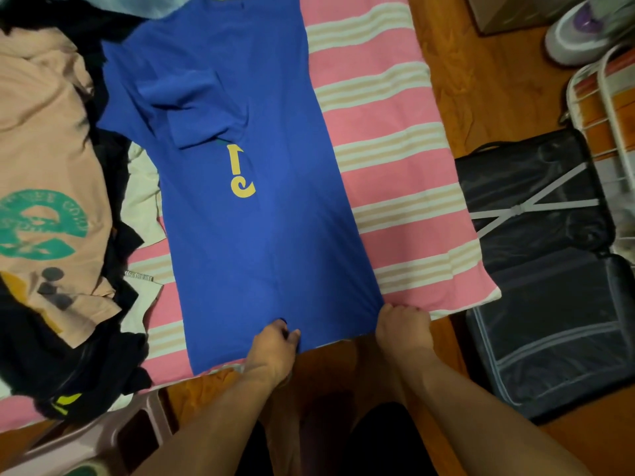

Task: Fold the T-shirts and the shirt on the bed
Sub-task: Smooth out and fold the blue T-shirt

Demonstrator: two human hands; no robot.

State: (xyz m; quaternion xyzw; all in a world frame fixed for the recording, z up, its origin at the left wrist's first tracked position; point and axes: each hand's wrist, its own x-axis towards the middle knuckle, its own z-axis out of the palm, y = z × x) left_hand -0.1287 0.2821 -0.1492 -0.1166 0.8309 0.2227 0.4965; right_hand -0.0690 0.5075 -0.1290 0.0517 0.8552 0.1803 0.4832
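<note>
Room light soft, moderately bright, seems to come from above; no glare on blue T-shirt (247,218) I'm working on. My own shadow dark on floor between my forearms. Dark clothes pile (68,355) at left loses detail in shade. Wide-angle bend at edges: suitcase (549,269) and wire rack (604,97) curve. My left hand (273,345) and right hand (402,326) slightly soft; corners blurred.
</note>
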